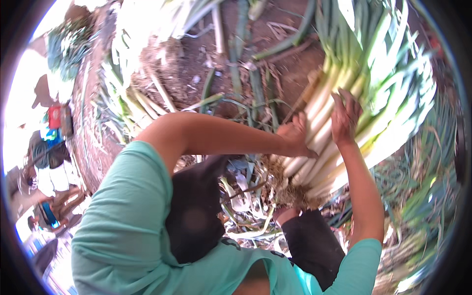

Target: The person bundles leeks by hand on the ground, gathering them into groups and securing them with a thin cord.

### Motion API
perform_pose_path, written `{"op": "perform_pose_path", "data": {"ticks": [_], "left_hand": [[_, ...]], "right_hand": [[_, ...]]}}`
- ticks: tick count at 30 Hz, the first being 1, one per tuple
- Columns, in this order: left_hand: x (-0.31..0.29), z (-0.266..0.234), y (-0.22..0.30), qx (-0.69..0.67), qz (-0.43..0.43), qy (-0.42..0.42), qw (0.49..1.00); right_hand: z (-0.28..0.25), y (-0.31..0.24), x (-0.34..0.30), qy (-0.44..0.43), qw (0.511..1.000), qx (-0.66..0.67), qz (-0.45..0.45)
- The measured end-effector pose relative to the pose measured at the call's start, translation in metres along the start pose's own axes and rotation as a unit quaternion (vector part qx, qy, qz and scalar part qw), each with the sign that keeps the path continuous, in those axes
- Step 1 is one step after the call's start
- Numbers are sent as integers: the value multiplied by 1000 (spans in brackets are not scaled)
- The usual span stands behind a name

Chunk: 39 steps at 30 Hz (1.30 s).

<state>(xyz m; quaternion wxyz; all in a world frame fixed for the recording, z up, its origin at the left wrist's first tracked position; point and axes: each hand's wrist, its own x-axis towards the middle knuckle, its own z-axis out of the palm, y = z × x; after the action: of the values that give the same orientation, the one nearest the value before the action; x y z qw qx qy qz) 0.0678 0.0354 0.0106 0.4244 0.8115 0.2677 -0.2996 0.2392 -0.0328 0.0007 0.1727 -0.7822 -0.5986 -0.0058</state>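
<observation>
A big bundle of leeks [319, 125] lies slantwise on the right, its white stems side by side. Its shaggy roots [290, 189] point toward me, and the green leaves [378, 39] fan out away from me. My left hand [295, 136] grips the left edge of the white stems, thumb toward the root end and fingers further up. Across the top of the bundle, my right hand [345, 115] curls its fingers over the stems, close to where they turn green. The undersides of both hands are hidden.
More leeks [132, 98] lie at the left and far side. Loose leaves and stalks litter the brown soil [290, 69]. Cut green leaves [418, 196] are heaped on the right. My dark-trousered leg [312, 241] is beside the roots. Another person [54, 211] is at the far left.
</observation>
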Motion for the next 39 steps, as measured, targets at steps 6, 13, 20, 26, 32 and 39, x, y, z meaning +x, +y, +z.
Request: {"op": "perform_pose_path", "data": {"ticks": [6, 13, 20, 26, 32, 39], "left_hand": [[-31, -49, -59, -86, 122, 50, 987], [-61, -166, -255, -35, -124, 343, 930], [-93, -302, -408, -106, -319, 503, 796], [-71, -337, -484, -69, -268, 498, 822], [-48, -368, -522, -166, -235, 424, 859], [-40, -385, -521, -119, -256, 330, 901]], "right_hand": [[12, -11, 6, 32, 999, 27, -32], [7, -13, 6, 3, 999, -2, -37], [6, -15, 11, -28, 998, -26, -40], [4, -20, 14, -78, 996, -40, -18], [6, -20, 17, -86, 996, -34, -16], [5, -22, 18, -96, 994, -45, -10]]}}
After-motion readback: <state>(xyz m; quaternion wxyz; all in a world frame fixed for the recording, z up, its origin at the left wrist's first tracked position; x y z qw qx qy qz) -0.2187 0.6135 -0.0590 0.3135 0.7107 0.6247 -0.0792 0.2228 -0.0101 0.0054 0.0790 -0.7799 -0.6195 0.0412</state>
